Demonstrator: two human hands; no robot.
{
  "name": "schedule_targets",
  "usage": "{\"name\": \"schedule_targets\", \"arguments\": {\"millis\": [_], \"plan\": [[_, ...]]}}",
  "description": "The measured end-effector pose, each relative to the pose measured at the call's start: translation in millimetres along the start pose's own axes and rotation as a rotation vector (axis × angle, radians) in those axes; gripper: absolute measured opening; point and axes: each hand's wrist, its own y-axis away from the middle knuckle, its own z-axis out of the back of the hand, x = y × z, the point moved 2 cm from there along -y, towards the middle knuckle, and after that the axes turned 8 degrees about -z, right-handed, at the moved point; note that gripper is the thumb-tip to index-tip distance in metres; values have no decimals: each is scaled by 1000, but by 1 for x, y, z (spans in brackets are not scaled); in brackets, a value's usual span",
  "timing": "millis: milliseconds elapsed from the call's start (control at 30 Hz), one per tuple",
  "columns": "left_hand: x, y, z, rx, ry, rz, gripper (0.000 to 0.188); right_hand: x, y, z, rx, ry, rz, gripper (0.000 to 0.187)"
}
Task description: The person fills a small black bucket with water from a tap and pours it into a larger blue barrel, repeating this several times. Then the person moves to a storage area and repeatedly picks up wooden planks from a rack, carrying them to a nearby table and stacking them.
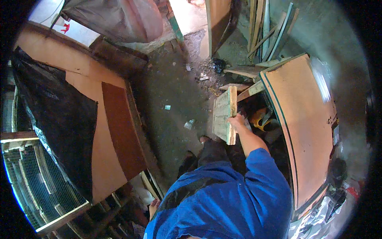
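1. The floor (155, 79) is stretching dark and scuffed up the middle, toward bright light at the top
2. The cabinet (306, 131) is standing on the right, its tan surface bulging in the lens and its shadowy inside showing along its left
3. The cage (43, 175) is filling the lower left, pale slats showing through its mesh
4. The blue shirt (223, 203) is covering the person's torso and upper right arm
5. The black sheet (63, 115) is draping over tan boarding (99, 159) on the left
6. The brown board (121, 131) is lying against that boarding, right of the sheet
7. The planks (256, 28) are leaning at the upper right, beyond the cabinet
8. The panel (224, 113) is standing at the cabinet's open side, its thick, pale wooden edge facing up
9. The right hand (237, 122) is gripping that edge, fingers curling round the wood
10. The left hand (154, 208) is hanging low beside the shirt, mostly hidden; whether it is pinching anything, I cannot tell
11. A yellow thing (262, 120) is lying inside the cabinet, its kind unclear
12. A plastic scrap (189, 124) is lying on the floor, left of the panel
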Motion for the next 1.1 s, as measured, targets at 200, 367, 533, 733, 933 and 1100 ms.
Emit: {"name": "schedule_targets", "arguments": {"millis": [200,367,533,733,933,1100], "plan": [[-60,36,-25,-274,-88,8,58,-9,-56,16,36,163,74,54],[-81,60,-46,-320,-100,78,60,-25,-86,11,-5,208,74,55],[-88,78,-51,-319,-30,155,58,-35,-95,26,24,304,69,45],[-97,76,-51,-347,-41,136,56,-33,-96,45,-13,338,46,58],[-123,56,-72,-286,-210,59,55,-29,-99,35,-270,452,-179,88],[-143,51,-95,-339,-195,23,54,-54,-136,20,-250,494,-266,77]]}}
